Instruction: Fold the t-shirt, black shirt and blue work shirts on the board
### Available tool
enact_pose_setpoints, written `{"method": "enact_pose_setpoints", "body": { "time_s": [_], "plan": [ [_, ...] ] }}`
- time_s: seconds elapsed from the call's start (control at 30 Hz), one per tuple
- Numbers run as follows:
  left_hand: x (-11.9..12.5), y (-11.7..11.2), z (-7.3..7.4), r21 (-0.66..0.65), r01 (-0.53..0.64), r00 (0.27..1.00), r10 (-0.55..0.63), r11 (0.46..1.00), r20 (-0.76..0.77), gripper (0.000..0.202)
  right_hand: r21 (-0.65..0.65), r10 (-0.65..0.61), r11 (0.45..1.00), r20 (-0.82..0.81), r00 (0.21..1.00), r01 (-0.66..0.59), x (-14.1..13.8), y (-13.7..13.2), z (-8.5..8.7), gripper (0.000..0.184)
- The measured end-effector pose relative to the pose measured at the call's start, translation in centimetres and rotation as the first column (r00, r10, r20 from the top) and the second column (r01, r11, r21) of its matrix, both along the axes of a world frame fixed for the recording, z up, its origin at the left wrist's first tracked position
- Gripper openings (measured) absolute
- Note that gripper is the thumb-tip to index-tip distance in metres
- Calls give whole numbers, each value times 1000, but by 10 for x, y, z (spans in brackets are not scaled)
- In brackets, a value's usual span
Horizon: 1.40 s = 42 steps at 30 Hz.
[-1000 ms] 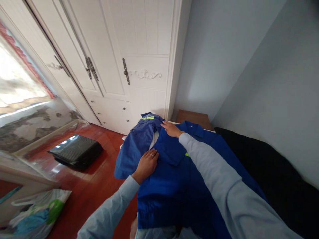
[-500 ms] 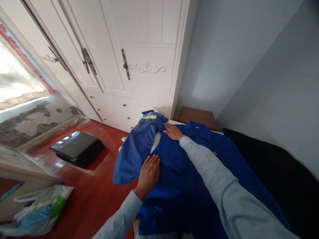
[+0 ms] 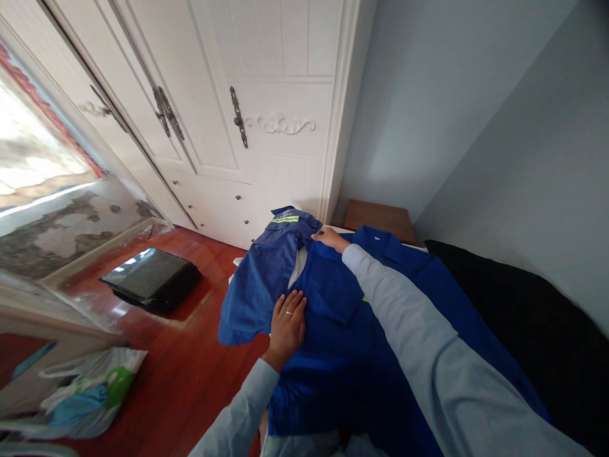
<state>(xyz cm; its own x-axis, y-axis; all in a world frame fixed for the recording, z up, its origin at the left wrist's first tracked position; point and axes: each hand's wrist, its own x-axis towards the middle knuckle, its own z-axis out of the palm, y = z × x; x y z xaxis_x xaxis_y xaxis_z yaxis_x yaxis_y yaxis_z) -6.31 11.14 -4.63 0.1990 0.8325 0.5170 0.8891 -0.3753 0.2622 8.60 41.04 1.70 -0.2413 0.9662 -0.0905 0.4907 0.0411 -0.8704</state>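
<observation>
Pressing jacket (image 3: 342, 355) flat with open left hand (image 3: 287, 324), gripping nothing; resting right hand (image 3: 330, 239) open at shoulder, likewise empty. On floor (image 3: 190, 355), bag (image 3: 80, 393) with blue-green contents.

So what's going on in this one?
A person in pale long sleeves has a blue work jacket spread on a bed. The left hand lies flat on the jacket's front. The right hand is at its shoulder, and whether it pinches cloth is unclear. One sleeve, with a reflective stripe, hangs off the edge above the wooden floor.
</observation>
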Motion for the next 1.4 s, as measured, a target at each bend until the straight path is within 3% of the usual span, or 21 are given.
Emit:
{"method": "enact_pose_setpoints", "body": {
  "time_s": [0.33, 0.67, 0.77, 0.87, 1.0, 1.1, 1.17, 1.3, 1.4],
  "plan": [
    [2, -1, -2, 14, -19, 999, 19, 1000, 36, 44, -166, -77, 985, -233, 969, 39, 15, 6, -12, 36],
    [6, 1, 10, 22, -87, 983, 82, 996, 163, 34, -323, -76, 946, -250, 965, -10, 42, -4, 9, 23],
    [4, 2, 11, 46, -97, 984, 89, 994, 156, 33, -392, 13, 916, -187, 982, -87, 51, -12, 19, 34],
    [4, 4, 13, 38, -93, 987, 87, 995, 131, 34, -476, 166, 866, -14, 986, -153, 66, -19, 33, 48],
    [6, 8, 15, 19, -128, 983, 124, 992, 138, 35, -574, 389, 786, 173, 905, -228, 92, -32, 48, 56],
    [9, 10, 16, 16, -153, 978, 149, 988, 147, 35, -565, 466, 781, 246, 850, -265, 109, -47, 54, 49],
    [9, 12, 17, 15, -160, 978, 157, 987, 140, 35, -565, 435, 786, 215, 874, -252, 117, -55, 57, 46],
    [7, 13, 20, -3, -152, 985, 151, 988, 88, 40, -511, 257, 820, -76, 963, -259, 133, -67, 61, 43],
    [4, 14, 20, -19, -135, 989, 136, 991, 57, 38, -532, 216, 824, -25, 976, -195, 146, -75, 57, 36]
  ]
}}
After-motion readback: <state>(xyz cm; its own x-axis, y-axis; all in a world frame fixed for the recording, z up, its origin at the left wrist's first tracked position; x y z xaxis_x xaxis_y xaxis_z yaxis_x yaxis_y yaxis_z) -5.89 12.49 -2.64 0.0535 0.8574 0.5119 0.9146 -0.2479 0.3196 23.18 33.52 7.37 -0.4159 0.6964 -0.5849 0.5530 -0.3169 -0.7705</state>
